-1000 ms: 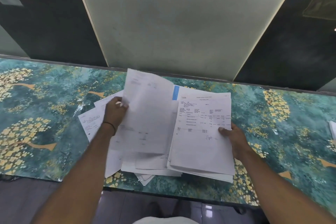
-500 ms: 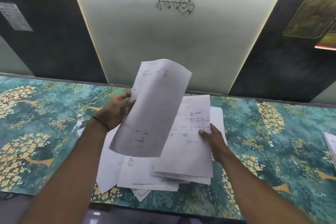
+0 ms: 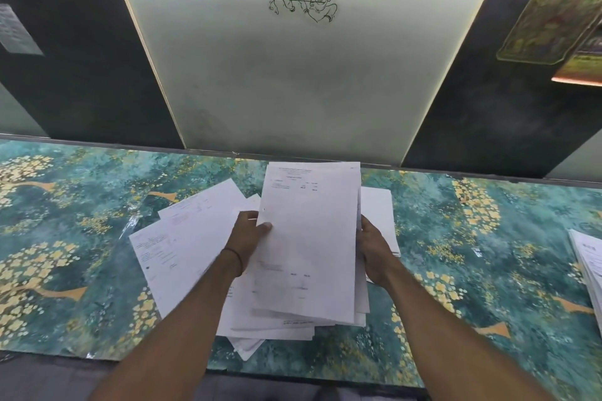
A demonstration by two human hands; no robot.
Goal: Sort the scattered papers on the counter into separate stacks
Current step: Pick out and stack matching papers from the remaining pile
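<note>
White paper fills the centre of the head view: a bundle of sheets (image 3: 309, 238) is held a little above the counter (image 3: 81, 221), its printed side towards the camera, probably so that the top page can be read before a pile is chosen for it. The left hand (image 3: 247, 234) pinches the left edge, the thumb lying on the front and the fingers hidden behind. The right hand (image 3: 374, 247) closes round the right edge, the fingers curled behind the sheets; holding both sides keeps the thin pages flat and together. Under and to the left of the bundle, loose papers (image 3: 182, 238) lie fanned at different angles on the green and gold surface, not yet sorted, I think. At the right border of the frame a separate stack (image 3: 586, 257) rests well apart from them, perhaps one finished pile. In the upper part a pale glass panel (image 3: 293, 91) stands behind the counter.
</note>
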